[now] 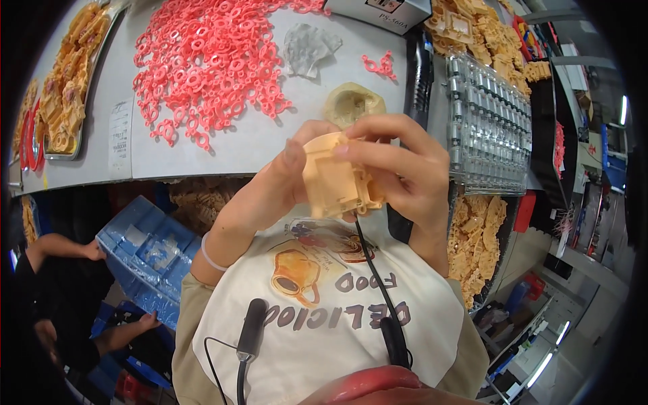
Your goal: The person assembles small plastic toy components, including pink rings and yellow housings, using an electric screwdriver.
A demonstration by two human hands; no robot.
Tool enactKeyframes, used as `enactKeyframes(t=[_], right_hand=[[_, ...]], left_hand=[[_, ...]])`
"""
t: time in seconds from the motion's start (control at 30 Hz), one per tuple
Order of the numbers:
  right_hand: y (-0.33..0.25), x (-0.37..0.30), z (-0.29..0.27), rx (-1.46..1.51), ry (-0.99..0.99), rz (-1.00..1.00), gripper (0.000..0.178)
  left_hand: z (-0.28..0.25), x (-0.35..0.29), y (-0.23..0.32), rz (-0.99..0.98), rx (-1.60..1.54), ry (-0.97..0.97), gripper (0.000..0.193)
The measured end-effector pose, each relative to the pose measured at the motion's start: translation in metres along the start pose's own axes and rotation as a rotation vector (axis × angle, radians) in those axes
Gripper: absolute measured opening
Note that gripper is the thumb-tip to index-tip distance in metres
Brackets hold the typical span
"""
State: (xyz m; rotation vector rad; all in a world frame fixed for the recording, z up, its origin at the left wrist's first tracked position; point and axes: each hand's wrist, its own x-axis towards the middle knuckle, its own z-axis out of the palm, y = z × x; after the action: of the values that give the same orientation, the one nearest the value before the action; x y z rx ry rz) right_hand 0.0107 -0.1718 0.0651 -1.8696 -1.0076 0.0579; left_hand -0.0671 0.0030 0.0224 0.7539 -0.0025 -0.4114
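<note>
The yellow plastic housing (324,179) sat directly between the grips, its longer axis running from chest toward table (223,155); the left hand (287,172) clasped one side, the right hand (418,162) clamped the other.

Bright grey table (169,159), dim lower left — white tube lamps (624,110) at far right — bent edges, black rim.

smooth plastic housing (326,181), plastic rings (209,71), matt tabletop (233,147)
</note>
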Motion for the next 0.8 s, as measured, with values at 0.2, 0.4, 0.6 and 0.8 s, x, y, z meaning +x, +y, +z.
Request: enactKeyframes(t=[0.2,0.4,0.6,0.8], right_hand=[[0.02,0.001,0.0,-0.077,0.176,-0.202,0.033],[0.022,-0.006,0.006,0.415,0.181,0.336,0.044],[0.022,0.018,0.0,0.177,0.1,0.333,0.036],[0.03,0.044,-0.006,-0.167,-0.072,0.216,0.027]], left_hand=[[0.004,0.01,0.001,0.213,-0.098,0.194,0.049],[0.006,0.014,-0.008,0.292,0.088,0.21,0.071],[-0.003,0.011,0.003,0.42,0.895,0.342,0.08],[-0.006,0.032,0.018,0.698,1.53,0.268,0.1]])
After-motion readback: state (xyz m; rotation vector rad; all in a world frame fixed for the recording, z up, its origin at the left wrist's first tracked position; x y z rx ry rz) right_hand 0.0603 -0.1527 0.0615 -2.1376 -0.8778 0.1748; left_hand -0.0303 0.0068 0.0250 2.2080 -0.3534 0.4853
